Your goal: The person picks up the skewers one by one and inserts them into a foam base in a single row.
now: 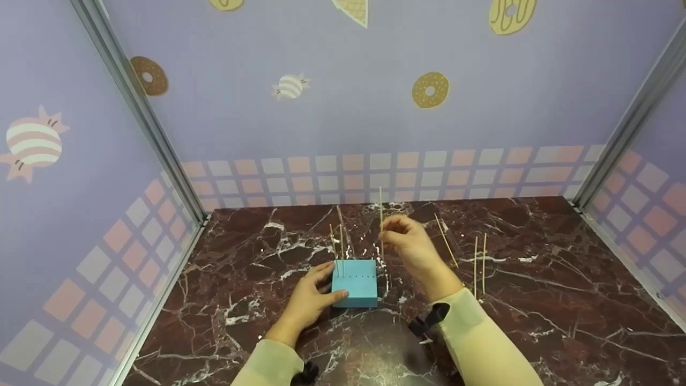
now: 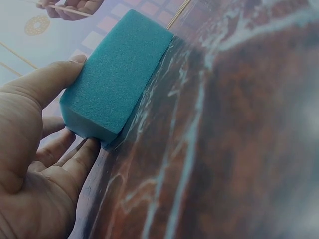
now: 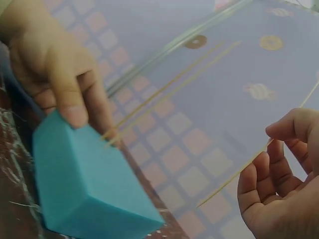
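Observation:
A light blue foam block (image 1: 356,294) sits on the table, a row of small dark holes across its top. Two thin wooden sticks (image 3: 164,89) stand up from the left end of that row. My left hand (image 1: 310,294) grips the block's left side, its thumb on the near top edge and its fingers around the far side. Between thumb and fingers, my right hand (image 1: 411,249) pinches another thin wooden stick (image 1: 381,203). That stick is upright in the head view, just right of the block and behind it, with its lower end pointing down.
Three more sticks lie on the dark marbled table (image 1: 536,300) right of my right hand: a slanted stick (image 1: 446,239) and a near-parallel pair (image 1: 475,262). Patterned walls (image 1: 353,128) enclose the table at the back and both sides.

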